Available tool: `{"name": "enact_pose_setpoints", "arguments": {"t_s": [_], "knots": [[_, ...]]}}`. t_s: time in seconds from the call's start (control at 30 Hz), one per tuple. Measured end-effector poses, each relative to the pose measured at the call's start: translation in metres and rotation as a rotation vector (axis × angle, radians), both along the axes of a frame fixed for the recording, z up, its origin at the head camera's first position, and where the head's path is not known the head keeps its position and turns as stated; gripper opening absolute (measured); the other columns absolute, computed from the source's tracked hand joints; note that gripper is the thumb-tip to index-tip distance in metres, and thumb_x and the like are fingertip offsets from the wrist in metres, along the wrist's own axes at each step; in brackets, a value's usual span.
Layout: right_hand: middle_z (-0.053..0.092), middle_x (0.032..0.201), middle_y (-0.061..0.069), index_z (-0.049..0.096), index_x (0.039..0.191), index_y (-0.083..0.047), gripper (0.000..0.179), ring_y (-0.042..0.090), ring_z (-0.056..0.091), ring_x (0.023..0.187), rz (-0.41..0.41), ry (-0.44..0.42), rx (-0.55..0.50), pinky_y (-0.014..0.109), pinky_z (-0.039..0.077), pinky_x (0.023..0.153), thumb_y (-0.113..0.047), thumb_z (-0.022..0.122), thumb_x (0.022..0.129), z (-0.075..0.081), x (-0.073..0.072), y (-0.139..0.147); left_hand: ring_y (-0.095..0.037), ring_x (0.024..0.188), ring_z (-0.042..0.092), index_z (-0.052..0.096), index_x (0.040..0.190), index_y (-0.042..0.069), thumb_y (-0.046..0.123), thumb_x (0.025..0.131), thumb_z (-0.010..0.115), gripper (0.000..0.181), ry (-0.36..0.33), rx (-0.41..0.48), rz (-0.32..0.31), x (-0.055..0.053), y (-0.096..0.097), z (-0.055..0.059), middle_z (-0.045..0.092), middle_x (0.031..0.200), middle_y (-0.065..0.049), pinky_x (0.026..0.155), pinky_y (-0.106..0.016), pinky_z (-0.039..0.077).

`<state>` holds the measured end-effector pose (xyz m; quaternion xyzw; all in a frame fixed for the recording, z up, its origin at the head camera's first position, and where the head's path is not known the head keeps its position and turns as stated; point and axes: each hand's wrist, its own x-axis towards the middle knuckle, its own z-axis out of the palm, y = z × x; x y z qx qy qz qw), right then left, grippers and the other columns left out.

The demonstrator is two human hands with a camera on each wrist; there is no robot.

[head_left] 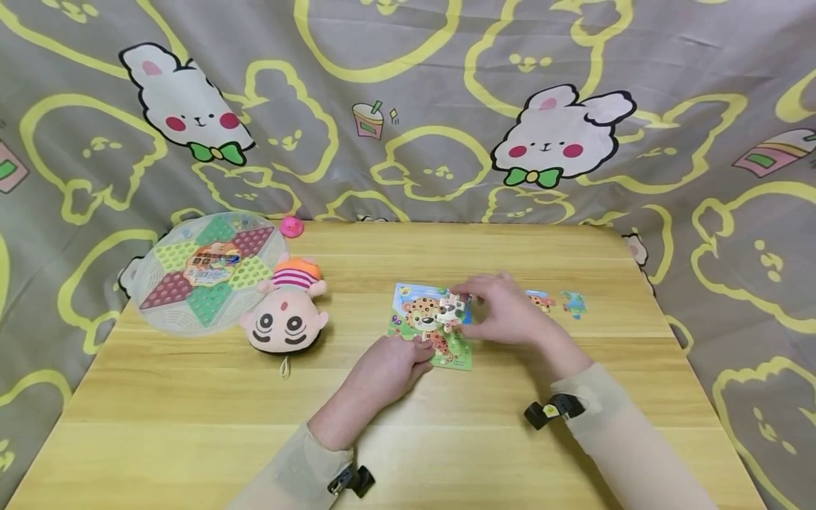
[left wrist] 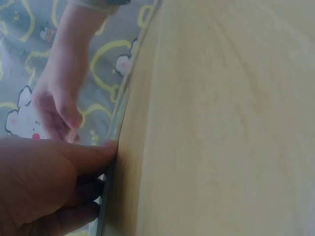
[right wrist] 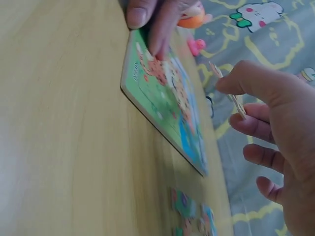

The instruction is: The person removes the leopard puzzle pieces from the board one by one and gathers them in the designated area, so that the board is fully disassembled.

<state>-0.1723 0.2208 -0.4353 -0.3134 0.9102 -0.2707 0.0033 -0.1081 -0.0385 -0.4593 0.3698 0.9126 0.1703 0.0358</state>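
A jigsaw puzzle board (head_left: 455, 360) with a cartoon leopard on a green and blue ground lies flat on the table. At its near left edge my left hand (head_left: 387, 370) holds it, thumb by the rim and fingertips on the picture. My right hand (head_left: 510, 309) is over the board's right side and pinches a puzzle piece (head_left: 451, 312) between thumb and fingers. In the right wrist view that piece (right wrist: 238, 104) is tilted and raised off the board; the other fingers are loosely bent. Loose puzzle pieces (head_left: 574, 303) lie right of the board, partly behind the right hand.
To the left lies a plush doll (head_left: 285, 322) with a round head and striped top. Behind it are a round star-patterned checkers board (head_left: 172, 319) and a small pink toy (head_left: 292, 227). A patterned curtain (head_left: 440, 92) hangs around the wooden table (head_left: 255, 432).
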Motion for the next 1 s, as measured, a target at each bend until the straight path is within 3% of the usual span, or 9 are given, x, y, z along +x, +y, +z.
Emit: {"name": "enact_pose_setpoints", "arguments": {"t_s": [0.13, 0.37, 0.63, 0.77, 1.0], "knots": [[0.071, 0.109, -0.009, 0.072, 0.134, -0.010, 0.062, 0.020, 0.063, 0.091, -0.010, 0.001, -0.023, 0.042, 0.035, 0.087, -0.033, 0.090, 0.079, 0.005, 0.009, 0.016, -0.025, 0.105, 0.076, 0.082, 0.116, 0.016, 0.031, 0.103, 0.073, 0.022, 0.008, -0.030, 0.003, 0.000, 0.001, 0.000, 0.075, 0.126, -0.002, 0.087, -0.042, 0.062], [0.071, 0.108, -0.012, 0.073, 0.131, -0.014, 0.058, 0.019, 0.065, 0.093, -0.007, 0.044, -0.054, 0.045, 0.041, 0.090, -0.030, 0.091, 0.079, 0.008, 0.024, 0.048, -0.025, 0.120, 0.070, 0.077, 0.128, 0.013, 0.036, 0.100, 0.075, 0.036, -0.037, -0.008, 0.048, 0.000, 0.000, 0.000, 0.072, 0.129, -0.003, 0.110, -0.047, 0.049], [0.067, 0.100, -0.012, 0.074, 0.128, -0.013, 0.056, 0.017, 0.057, 0.080, -0.019, 0.090, -0.078, 0.039, 0.044, 0.074, -0.019, 0.094, 0.076, 0.007, 0.041, 0.079, -0.025, 0.117, 0.071, 0.078, 0.127, 0.014, 0.035, 0.099, 0.077, 0.035, -0.037, 0.023, 0.051, 0.000, 0.000, -0.003, 0.073, 0.127, -0.003, 0.103, -0.046, 0.055], [0.065, 0.099, -0.011, 0.074, 0.127, -0.010, 0.058, 0.014, 0.054, 0.077, -0.030, 0.122, -0.079, 0.036, 0.040, 0.073, -0.015, 0.095, 0.073, 0.007, 0.049, 0.092, -0.026, 0.116, 0.072, 0.079, 0.126, 0.014, 0.035, 0.099, 0.077, 0.034, -0.037, 0.030, 0.051, 0.000, 0.000, -0.002, 0.073, 0.127, -0.003, 0.102, -0.045, 0.056], [0.063, 0.098, -0.009, 0.074, 0.126, -0.007, 0.059, 0.017, 0.052, 0.078, -0.046, 0.088, -0.077, 0.034, 0.043, 0.069, -0.013, 0.096, 0.072, 0.002, 0.055, 0.111, -0.024, 0.118, 0.071, 0.079, 0.127, 0.015, 0.036, 0.100, 0.076, 0.034, -0.054, 0.021, 0.067, 0.000, -0.001, -0.002, 0.073, 0.128, -0.002, 0.102, -0.044, 0.056]]}}
